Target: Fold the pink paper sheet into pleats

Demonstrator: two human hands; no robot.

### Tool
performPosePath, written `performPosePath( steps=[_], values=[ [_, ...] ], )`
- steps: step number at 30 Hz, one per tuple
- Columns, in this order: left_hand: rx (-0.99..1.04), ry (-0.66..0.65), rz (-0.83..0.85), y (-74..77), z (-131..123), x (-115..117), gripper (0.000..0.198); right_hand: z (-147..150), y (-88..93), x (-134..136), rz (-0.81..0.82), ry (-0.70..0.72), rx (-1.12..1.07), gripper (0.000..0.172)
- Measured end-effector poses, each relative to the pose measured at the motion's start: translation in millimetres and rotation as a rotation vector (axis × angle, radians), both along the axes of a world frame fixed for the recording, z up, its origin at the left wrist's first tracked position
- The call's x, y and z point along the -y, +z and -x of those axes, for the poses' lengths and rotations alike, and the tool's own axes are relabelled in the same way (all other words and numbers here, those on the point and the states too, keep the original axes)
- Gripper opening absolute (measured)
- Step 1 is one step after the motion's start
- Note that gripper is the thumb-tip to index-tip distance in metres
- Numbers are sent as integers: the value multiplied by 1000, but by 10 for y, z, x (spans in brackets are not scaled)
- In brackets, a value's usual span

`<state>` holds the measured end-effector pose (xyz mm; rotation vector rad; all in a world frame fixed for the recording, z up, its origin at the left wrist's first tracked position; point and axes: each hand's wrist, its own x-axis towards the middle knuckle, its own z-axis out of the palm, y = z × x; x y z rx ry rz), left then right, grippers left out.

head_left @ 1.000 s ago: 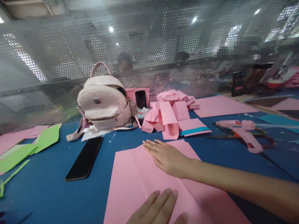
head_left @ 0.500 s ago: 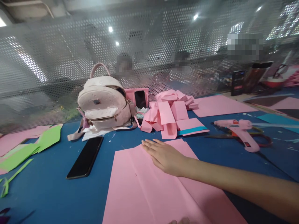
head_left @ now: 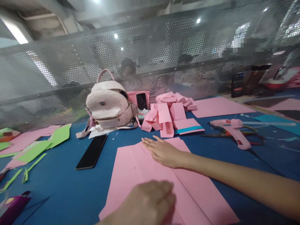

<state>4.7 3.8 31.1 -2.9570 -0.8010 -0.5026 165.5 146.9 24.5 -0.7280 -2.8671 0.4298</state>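
Note:
A large sheet of pink paper (head_left: 127, 175) lies on the blue table, with a fold or overlapping layer running lengthwise through it. My right hand (head_left: 161, 151) rests flat near the far edge of this paper, fingers stretched out. Over the nearer part is my left hand (head_left: 152, 200), smeared by motion. Its fingers point right, and whether they press on the paper or hover just above it does not show. Right of the paper lie a pink glue gun (head_left: 232, 128) and scissors (head_left: 215, 135), partly under the gun.
A black phone (head_left: 92, 153) lies left of the paper. Behind it stands a pale pink backpack (head_left: 109, 104), beside a pile of pink paper pieces (head_left: 166, 114). Green paper (head_left: 37, 151) and a purple tool (head_left: 14, 207) are at left. A perforated metal panel (head_left: 150, 59) closes off the back.
My left hand has come up from the bottom edge over the near part of the pink paper. My right hand stays flat near the far edge. The camera view has shifted slightly.

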Motion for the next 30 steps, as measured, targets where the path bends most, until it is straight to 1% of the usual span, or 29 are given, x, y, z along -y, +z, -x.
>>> performPosePath(
  steps=[1,2,3,5,7,11,15,19,21,27,30],
  values=[
    [-72,57,66,69,60,-76,47,0,-6,2,5,-2,-7,58],
    [-118,147,102,115,119,-146,47,0,-11,3,11,-5,-14,57],
    [-138,208,104,138,176,-209,46,1,-13,5,19,-6,-20,56],
    [-176,312,114,123,272,-312,52,-1,-12,5,39,-8,-31,54],
    [-173,362,148,61,337,-381,58,-11,-2,3,66,-11,-41,53],
    [-141,384,213,-40,390,-423,61,-77,39,23,122,1,-61,54],
    [-109,380,226,-50,406,-413,60,-267,136,147,171,51,-56,53],
    [-81,365,199,-44,417,-408,59,-558,273,390,250,78,-2,52],
    [-83,364,198,-47,419,-407,57,-701,311,530,257,77,42,52],
    [-91,378,195,-66,419,-387,56,-1038,288,904,235,46,0,51],
    [-98,379,183,-68,416,-370,55,-1176,318,1064,238,34,13,51]
  ],
)
